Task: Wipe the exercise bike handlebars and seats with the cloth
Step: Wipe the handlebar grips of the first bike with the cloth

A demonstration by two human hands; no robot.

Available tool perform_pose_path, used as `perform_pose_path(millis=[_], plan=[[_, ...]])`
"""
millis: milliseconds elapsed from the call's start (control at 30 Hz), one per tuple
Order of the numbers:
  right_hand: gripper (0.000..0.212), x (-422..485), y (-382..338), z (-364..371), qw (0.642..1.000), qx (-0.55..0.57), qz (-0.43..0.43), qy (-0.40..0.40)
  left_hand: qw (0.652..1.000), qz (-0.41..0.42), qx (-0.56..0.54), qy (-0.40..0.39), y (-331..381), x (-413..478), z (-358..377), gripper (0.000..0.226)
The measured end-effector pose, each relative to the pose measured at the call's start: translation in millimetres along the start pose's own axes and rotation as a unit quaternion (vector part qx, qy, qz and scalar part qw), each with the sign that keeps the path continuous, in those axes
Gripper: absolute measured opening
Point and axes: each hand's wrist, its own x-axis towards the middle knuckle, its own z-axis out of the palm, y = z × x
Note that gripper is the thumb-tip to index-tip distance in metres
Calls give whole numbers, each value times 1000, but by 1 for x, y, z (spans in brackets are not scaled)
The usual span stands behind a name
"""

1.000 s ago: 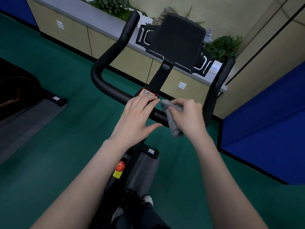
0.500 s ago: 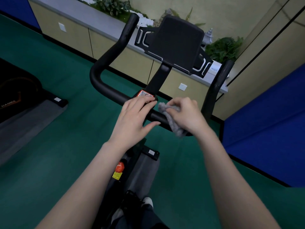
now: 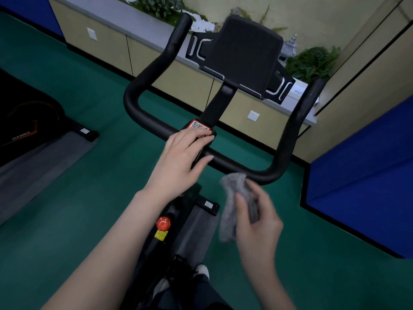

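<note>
At far left a black machine bears pale lettering that looks like "NANMA", though it is not sharp. The black handlebars curve across the middle; the left hand rests flat on their centre, fingers straight, partly covering a red-bordered QR sticker. Below it sit a red knob and a yellow label, its print too small to read. The right hand pinches the grey cloth, bunched, just under the bar's right bend; contact is unclear
</note>
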Motion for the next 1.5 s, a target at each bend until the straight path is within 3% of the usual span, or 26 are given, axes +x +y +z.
perform_pose_path(millis=[133, 267, 400, 533, 700, 900, 1133, 1300, 1400, 1500], plan=[[21, -16, 15, 27, 981, 107, 162, -20, 999, -14, -39, -5, 1, 3, -4, 30], [27, 11, 10, 59, 908, 264, 323, 32, 998, -18, -50, -23, 1, 4, -7, 29], [26, 22, -11, 80, 852, 419, 312, 24, 997, -12, -57, -42, -2, 4, -12, 29], [33, 22, -21, 91, 824, 462, 326, 23, 995, -7, -74, -62, -4, 5, -17, 29], [26, 25, -23, 79, 812, 470, 346, 18, 996, 0, -75, -54, -4, 4, -16, 29], [28, 23, -9, 45, 786, 492, 362, 95, 998, 12, -47, -51, -4, 1, -14, 31], [14, 27, -22, 61, 802, 479, 355, 32, 993, 91, 51, -48, 13, 4, -4, 34], [12, 30, -6, 31, 804, 482, 342, 54, 992, 93, 40, -81, 16, 11, 2, 39], [14, 31, 5, 14, 809, 480, 329, 85, 990, 106, 63, -66, 15, 8, 7, 42], [13, 31, 4, 16, 824, 462, 320, 63, 990, 106, 91, -31, 16, 8, 14, 44]])
